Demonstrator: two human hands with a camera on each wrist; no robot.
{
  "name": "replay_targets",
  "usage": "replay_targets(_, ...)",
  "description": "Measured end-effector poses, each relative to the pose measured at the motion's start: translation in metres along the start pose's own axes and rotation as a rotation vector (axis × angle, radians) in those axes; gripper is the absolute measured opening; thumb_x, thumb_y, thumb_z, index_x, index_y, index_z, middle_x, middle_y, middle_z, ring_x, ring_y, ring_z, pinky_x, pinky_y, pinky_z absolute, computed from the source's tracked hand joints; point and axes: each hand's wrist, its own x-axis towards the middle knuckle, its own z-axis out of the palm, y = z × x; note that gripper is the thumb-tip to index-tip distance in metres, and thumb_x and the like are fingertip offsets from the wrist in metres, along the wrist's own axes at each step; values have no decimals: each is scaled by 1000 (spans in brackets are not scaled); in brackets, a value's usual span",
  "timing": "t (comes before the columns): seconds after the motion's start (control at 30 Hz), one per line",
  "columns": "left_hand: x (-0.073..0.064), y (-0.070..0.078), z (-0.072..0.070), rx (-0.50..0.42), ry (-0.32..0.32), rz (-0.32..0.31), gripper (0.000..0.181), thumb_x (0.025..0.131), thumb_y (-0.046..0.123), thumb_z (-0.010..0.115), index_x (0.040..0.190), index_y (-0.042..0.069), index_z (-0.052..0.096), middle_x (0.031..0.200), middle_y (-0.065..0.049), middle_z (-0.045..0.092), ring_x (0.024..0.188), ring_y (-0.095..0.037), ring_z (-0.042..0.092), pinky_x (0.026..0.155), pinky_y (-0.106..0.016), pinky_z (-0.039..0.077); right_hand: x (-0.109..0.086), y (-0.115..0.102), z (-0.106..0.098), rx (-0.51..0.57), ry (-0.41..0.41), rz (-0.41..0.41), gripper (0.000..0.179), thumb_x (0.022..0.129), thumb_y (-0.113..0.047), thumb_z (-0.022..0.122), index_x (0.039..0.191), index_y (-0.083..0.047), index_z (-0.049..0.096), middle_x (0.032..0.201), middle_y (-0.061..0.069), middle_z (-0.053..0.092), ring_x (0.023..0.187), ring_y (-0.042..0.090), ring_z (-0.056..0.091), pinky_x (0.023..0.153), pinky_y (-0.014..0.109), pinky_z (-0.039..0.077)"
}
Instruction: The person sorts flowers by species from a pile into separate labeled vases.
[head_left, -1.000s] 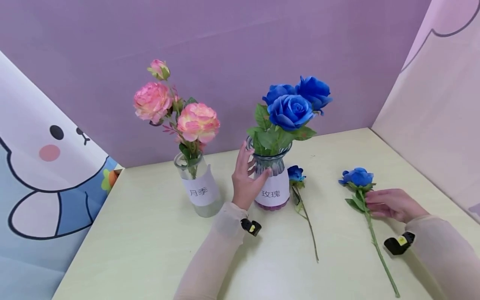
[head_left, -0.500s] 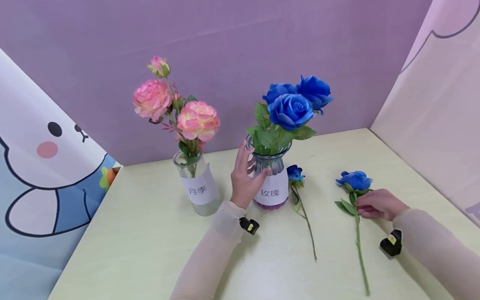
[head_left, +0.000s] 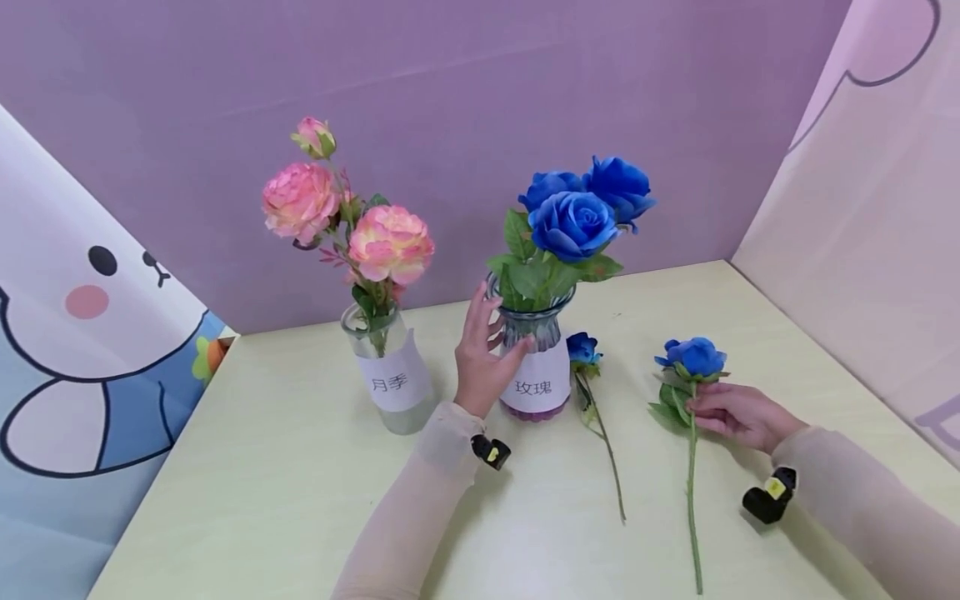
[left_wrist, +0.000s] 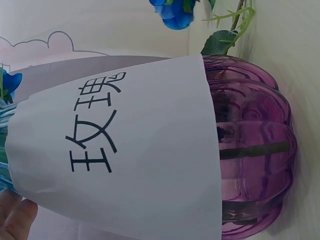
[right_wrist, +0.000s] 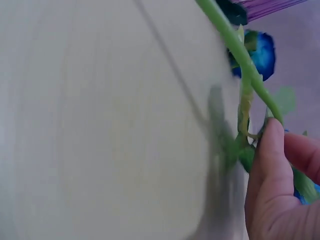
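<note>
My left hand holds the neck of a ribbed glass vase, thumb in front and fingers along its side at the rim. The vase has a purple base and a white paper label with dark characters. Several blue roses with green leaves stand in it. In the right wrist view, the thumb and a finger of my right hand pinch a green stem belonging to a single blue rose. That rose points away from me, bloom at the far end, its long stem reaching toward the near side.
Another blue rose, on a thin dark stem, lies just right of the vase. A clear glass vase with pink flowers and its own label stands to the left. Behind the pale table rises a purple backdrop.
My right hand has closed on the rose stem and brought the rose leftward, its stem swinging from slanted to nearly straight toward me. The left hand stays at the vase.
</note>
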Motion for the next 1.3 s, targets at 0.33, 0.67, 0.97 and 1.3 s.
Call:
replay_targets(0.33, 0, -1, -1, -9, -7, -10, 56, 81, 5, 76, 128, 3, 45, 154, -16, 27, 108, -38, 62, 85, -39, 55, -2, -3, 2, 214, -60, -111, 25, 95, 13, 44, 93, -6, 61, 89, 14, 69, 80, 23, 70, 77, 29, 58)
replay_targets(0.67, -1, -2, -1, -15, 0, 0, 54, 82, 5, 75, 127, 4, 45, 153, -17, 28, 106, -39, 62, 82, -41, 56, -2, -12, 10, 255, -8, -67, 46, 94, 10, 49, 134, -6, 33, 89, 9, 67, 80, 20, 69, 79, 29, 58)
replay_targets(0.97, -2, -3, 0, -18, -4, 24, 54, 81, 4, 76, 126, 4, 45, 152, -19, 29, 105, -40, 63, 80, -41, 57, -4, -22, 18, 284, -20, -52, 9, 94, -11, 61, 86, -11, 64, 83, 7, 69, 76, 17, 67, 74, 29, 59)
replay_targets(1.3, 0, -1, -2, -20, -13, -12, 54, 82, 5, 76, 126, 5, 45, 153, -17, 28, 106, -39, 62, 82, -40, 56, -9, -31, 24, 641, 8, -108, 13, 94, -10, 59, 84, -4, 62, 82, 12, 63, 77, 22, 66, 76, 39, 59)
